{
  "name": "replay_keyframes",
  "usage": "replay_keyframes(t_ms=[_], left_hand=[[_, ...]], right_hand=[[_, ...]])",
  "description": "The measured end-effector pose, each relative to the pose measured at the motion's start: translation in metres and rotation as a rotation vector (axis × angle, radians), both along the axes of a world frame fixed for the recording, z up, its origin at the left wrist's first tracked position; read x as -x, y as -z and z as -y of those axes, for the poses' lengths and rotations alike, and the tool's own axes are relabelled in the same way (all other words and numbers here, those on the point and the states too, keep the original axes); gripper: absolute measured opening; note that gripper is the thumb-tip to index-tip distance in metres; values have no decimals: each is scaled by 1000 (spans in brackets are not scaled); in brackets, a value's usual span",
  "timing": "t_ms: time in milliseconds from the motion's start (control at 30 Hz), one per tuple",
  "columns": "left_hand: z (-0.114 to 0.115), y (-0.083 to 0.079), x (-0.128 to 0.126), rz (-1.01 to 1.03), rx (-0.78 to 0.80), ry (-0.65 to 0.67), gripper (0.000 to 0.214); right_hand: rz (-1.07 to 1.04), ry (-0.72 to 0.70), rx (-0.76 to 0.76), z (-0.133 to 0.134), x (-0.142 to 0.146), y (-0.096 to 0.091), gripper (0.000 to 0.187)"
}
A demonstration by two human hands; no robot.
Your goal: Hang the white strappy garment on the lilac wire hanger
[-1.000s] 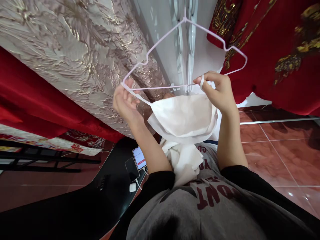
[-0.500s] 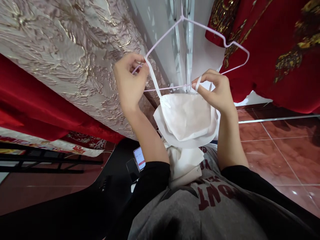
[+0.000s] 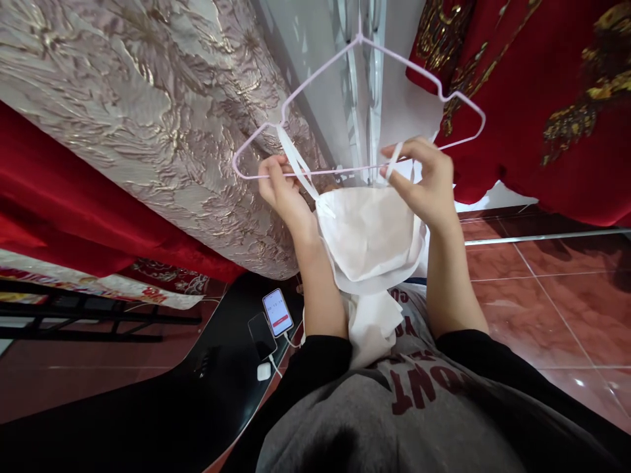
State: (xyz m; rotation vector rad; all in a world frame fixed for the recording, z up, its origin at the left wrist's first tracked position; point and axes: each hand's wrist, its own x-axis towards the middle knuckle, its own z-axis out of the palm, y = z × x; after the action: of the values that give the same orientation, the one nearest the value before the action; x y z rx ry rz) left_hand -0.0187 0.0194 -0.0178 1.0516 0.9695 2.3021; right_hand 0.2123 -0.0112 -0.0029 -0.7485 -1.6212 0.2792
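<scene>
A thin pale-pink clothes hanger (image 3: 320, 73) hangs in front of me. On its left notch sits one thin strap (image 3: 294, 154) of a white garment (image 3: 367, 226), which droops below the lower bar with its cloth bunched against my shirt. My left hand (image 3: 288, 197) is at the left end of that bar, fingers curled at it beside the hooked strap; the fingertips are partly hidden. Around the thumb and forefinger of my right hand (image 3: 426, 177) loops the other strap (image 3: 393, 159), stretched between them near the bar's right part.
Patterned pinkish fabric (image 3: 197, 118) hangs at left, red cloth with gold decoration (image 3: 532, 98) at right. Two phones (image 3: 279, 312) with cables and a small white case (image 3: 264, 372) lie on a black surface (image 3: 207, 387) at lower left. Red floor tiles (image 3: 537, 295) show at right.
My left hand has let go of the strap at the hanger's left shoulder and moved down to the lower bar. That strap now rests in the notch. My right hand has barely moved.
</scene>
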Motion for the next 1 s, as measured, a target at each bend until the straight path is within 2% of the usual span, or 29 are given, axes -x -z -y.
replay_keyframes(t_ms=[100, 200, 300, 367, 433, 567, 633, 700, 800, 900, 967, 1000], left_hand=[[-3, 1, 8, -85, 25, 11, 48], [-6, 6, 21, -147, 9, 59, 47], [-8, 11, 25, -184, 25, 61, 41], [-8, 11, 24, -163, 62, 64, 39], [-7, 8, 21, -104, 102, 76, 35], [-6, 6, 20, 3, 136, 103, 24], [-7, 8, 22, -19, 106, 133, 22], [-9, 12, 25, -93, 73, 163, 25], [-7, 14, 25, -144, 70, 163, 30], [-1, 9, 20, -79, 116, 167, 27], [5, 3, 15, -34, 171, 185, 23], [8, 0, 13, -22, 202, 189, 22]], right_hand=[[-300, 215, -167, -24, -20, 18, 29], [-529, 393, -258, -49, -56, 35, 31], [-507, 314, -147, -59, -87, 40, 29], [-469, 255, -95, -57, -94, 30, 25], [-409, 241, -70, -48, -91, 10, 19], [-184, 210, -18, -25, -69, -41, 12], [-86, 182, -26, -17, -60, -60, 17], [0, 191, -56, -12, -55, -71, 21], [69, 303, -139, -10, -49, -71, 28], [-85, 431, -340, -9, -37, -54, 45], [-195, 398, -390, -8, -24, -36, 41], [-206, 320, -351, -8, -18, -27, 31]])
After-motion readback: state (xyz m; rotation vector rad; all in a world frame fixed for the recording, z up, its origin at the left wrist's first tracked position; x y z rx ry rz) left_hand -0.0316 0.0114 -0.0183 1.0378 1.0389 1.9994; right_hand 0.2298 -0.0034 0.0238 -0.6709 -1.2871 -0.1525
